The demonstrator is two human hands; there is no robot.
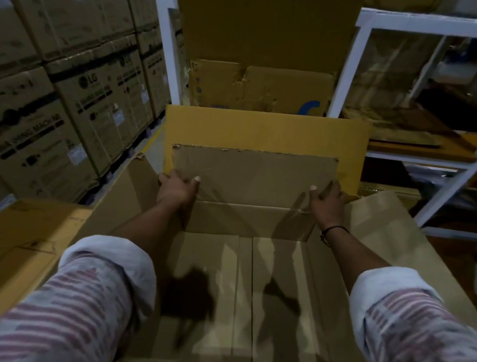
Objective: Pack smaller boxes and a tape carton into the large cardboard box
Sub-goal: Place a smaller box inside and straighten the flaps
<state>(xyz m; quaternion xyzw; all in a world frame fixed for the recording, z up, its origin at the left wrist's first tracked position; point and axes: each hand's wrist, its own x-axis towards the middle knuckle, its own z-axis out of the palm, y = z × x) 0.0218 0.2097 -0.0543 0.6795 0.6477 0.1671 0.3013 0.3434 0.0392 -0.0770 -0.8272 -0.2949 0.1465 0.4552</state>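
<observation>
A large open cardboard box (244, 297) fills the lower middle of the head view, and nothing lies inside it. Its far flap (252, 173) stands up, with a torn edge along the top. My left hand (176, 189) grips the flap's left end, thumb on the near face and fingers behind. My right hand (327, 201) grips the flap's right end the same way. A yellow-brown cardboard sheet or flap (264, 131) rises just behind it. The left side flap (126, 197) and right side flap (394, 237) splay outward. No smaller boxes or tape carton are in sight.
Stacked LG appliance cartons (66, 93) wall the left side. A white metal rack (418, 23) with cardboard on its shelves stands at the right. Worn flat cardboard (257, 87) leans upright behind the box. Another carton top (9, 247) sits at the near left.
</observation>
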